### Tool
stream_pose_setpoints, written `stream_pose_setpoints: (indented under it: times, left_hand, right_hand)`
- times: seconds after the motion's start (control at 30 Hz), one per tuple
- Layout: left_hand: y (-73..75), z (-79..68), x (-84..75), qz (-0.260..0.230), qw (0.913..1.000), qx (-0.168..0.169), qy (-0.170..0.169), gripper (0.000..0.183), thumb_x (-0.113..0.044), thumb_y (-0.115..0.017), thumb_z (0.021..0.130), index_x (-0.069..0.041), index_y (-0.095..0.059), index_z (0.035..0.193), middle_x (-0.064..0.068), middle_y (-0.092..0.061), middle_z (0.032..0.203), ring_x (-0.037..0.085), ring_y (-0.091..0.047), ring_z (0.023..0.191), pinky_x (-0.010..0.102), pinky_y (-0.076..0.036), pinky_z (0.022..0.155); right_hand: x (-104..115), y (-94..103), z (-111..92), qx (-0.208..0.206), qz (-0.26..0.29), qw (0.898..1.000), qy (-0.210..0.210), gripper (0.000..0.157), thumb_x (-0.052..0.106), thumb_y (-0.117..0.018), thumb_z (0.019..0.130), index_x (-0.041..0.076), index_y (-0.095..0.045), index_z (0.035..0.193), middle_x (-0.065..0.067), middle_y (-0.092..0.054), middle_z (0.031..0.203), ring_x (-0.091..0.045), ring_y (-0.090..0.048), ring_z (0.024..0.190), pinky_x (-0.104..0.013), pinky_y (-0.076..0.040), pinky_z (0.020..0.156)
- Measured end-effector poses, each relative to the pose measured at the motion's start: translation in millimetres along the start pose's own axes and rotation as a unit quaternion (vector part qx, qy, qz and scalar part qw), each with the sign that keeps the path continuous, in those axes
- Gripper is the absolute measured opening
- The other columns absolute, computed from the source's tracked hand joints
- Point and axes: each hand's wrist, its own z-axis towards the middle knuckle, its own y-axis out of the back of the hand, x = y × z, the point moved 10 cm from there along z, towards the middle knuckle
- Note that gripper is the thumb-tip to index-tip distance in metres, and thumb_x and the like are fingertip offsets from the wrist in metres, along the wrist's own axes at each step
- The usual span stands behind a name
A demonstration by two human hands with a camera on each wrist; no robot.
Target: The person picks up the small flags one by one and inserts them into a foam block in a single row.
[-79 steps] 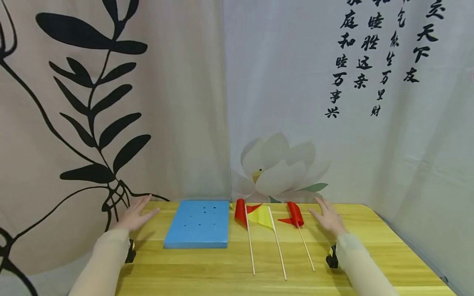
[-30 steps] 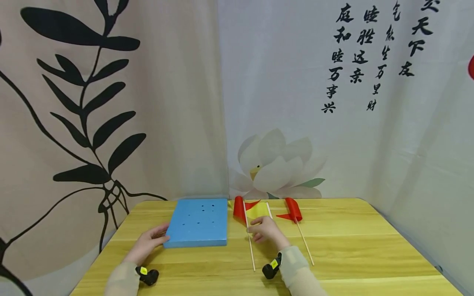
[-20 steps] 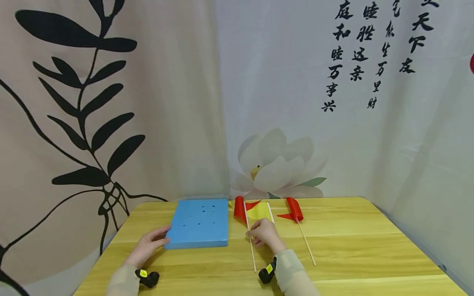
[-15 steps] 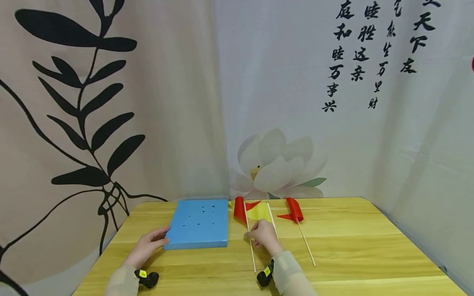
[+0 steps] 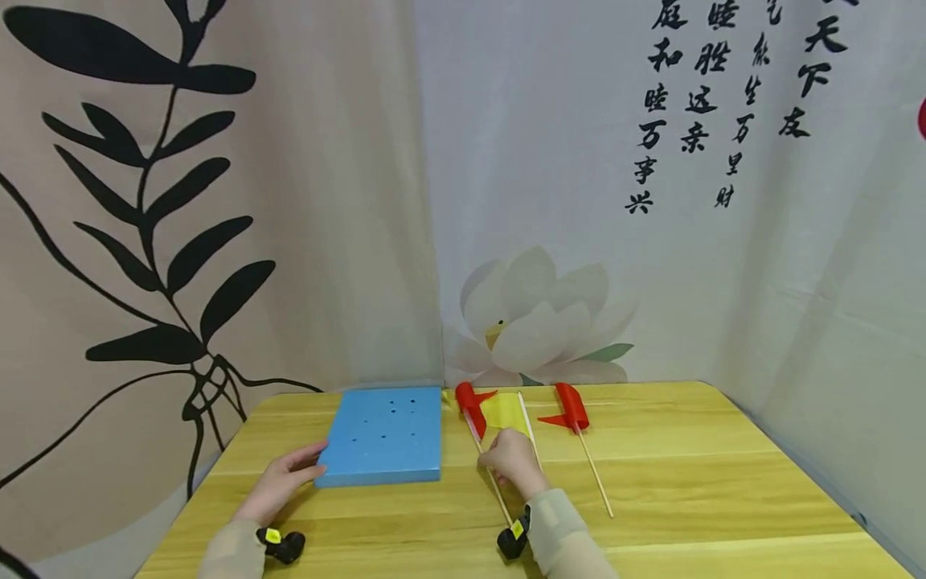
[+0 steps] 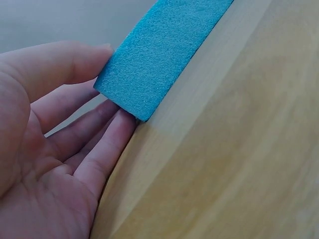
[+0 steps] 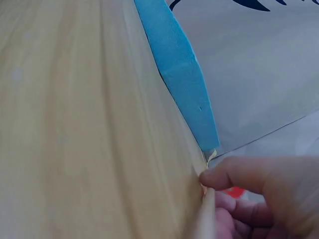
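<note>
My left hand (image 5: 278,485) rests at the near left corner of a blue foam board (image 5: 383,434) with small holes in its top. In the left wrist view, the thumb touches the upper corner and fairly straight fingers lie along the board's end. Right of the board, my right hand (image 5: 515,462) pinches the thin wooden stick of a red flag (image 5: 472,408) between thumb and fingers. In the right wrist view, the stick (image 7: 206,214) runs blurred below the thumb. A yellow flag (image 5: 505,412) lies just behind this hand, its stick partly hidden.
Another red flag (image 5: 573,408) lies farther right, its stick pointing toward the near edge. All stand on a wooden table (image 5: 687,474). A printed curtain (image 5: 347,201) hangs behind the table's far edge.
Both hands came in from the table's sides, the left to the board, the right to the left red flag. Since half a second ago, that flag's stick has turned, its lower end swinging right.
</note>
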Motion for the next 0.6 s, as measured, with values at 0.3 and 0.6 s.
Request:
stream_pose_setpoints:
  times: [0.3,0.6]
  left_hand:
    - [2.1,-0.5,-3.5,0.002,1.0000,0.002,-0.005,0.065,-0.028,-0.067,0.093,0.001,-0.042,0.146,0.024,-0.038,0.148,0.041,-0.038,0.132,0.052,-0.040,0.102]
    - [1.5,-0.6,0.3,0.000,1.0000,-0.001,0.001,0.066,-0.029,-0.067,0.092,0.001,-0.042,0.145,0.024,-0.038,0.148,0.042,-0.037,0.132,0.053,-0.040,0.102]
  right_hand:
    - [-4.6,4.2,3.4,0.035,0.043,0.998,-0.011,0.027,0.010,-0.072,0.079,0.009,-0.058,0.056,0.001,-0.050,0.047,-0.011,-0.049,0.038,-0.030,-0.050,0.038]
    - [-7.1,-0.8,2.5,0.087,0.103,0.991,-0.018,0.012,0.009,-0.067,0.087,-0.002,-0.072,0.089,-0.005,-0.061,0.063,-0.014,-0.055,0.049,-0.032,-0.054,0.045]
